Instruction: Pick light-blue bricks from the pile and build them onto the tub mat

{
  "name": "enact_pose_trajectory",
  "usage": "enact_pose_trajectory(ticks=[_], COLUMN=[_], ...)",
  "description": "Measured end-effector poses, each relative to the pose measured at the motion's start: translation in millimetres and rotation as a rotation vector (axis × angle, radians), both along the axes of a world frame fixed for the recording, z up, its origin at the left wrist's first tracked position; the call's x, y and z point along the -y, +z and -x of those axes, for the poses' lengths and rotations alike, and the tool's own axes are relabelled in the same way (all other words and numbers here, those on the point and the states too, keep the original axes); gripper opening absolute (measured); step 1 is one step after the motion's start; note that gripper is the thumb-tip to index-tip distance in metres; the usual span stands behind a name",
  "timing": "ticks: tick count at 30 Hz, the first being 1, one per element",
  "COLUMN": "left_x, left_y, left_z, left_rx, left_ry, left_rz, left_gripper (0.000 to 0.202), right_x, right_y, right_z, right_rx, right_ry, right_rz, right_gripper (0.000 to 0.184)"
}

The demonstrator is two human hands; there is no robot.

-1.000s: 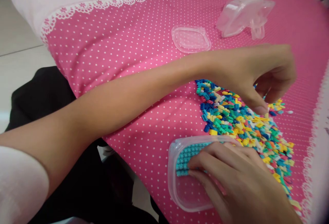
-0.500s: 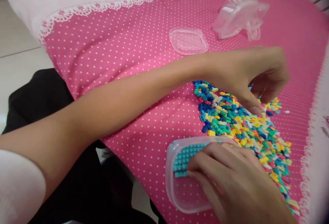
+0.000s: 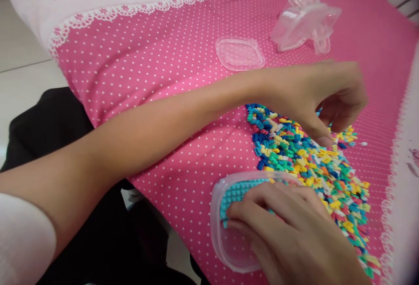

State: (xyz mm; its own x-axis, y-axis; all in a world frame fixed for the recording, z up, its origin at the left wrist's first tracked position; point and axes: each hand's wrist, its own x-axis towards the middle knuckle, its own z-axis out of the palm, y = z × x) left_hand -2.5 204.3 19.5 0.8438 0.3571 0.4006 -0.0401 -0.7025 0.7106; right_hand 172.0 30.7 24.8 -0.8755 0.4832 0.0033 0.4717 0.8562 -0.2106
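My right hand [image 3: 291,228] reaches into a clear plastic container [image 3: 214,228], its thumb and forefinger pinched at the edge of tightly packed turquoise building bricks [image 3: 240,190]. A small turquoise brick [image 3: 225,224] shows at the fingertips, mostly covered by them. My left hand [image 3: 327,97] is over a heap of small multicoloured building bricks [image 3: 294,145], fingers curled and thumb apart from them. I see nothing held in it, though the inside of the palm is shaded.
A clear lid [image 3: 240,53] lies on the pink dotted cloth [image 3: 163,58] beyond my left forearm. Farther right is a clear, star-like plastic container with handles [image 3: 304,23]. White lace edges the cloth, and a tiled floor [image 3: 26,49] shows at left.
My right hand has shifted slightly left inside the container, its fingertips now covering the left end of the turquoise bricks' near edge. My left hand stays almost still.
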Motion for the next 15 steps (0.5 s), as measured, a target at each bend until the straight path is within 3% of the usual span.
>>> enact_pose_trajectory(ticks=[3,11,15], left_x=[-0.1,0.3,1.3], left_y=[0.0,2.1,2.1], left_z=[-0.7,1.1,1.1], left_rx=[0.007,-0.009,0.013], left_ry=[0.003,0.004,0.027], left_rz=[0.014,-0.022,-0.018], left_gripper=[0.02,0.031,0.024], right_x=[4.0,4.2,2.0], right_y=[-2.3,-2.6,-2.8], right_z=[6.2,5.9,8.2], right_rx=[-0.015,0.002,0.009], right_ry=[-0.026,-0.024,-0.031], right_rz=[0.019,0.007,-0.004], right_gripper=[0.025,0.024,0.028])
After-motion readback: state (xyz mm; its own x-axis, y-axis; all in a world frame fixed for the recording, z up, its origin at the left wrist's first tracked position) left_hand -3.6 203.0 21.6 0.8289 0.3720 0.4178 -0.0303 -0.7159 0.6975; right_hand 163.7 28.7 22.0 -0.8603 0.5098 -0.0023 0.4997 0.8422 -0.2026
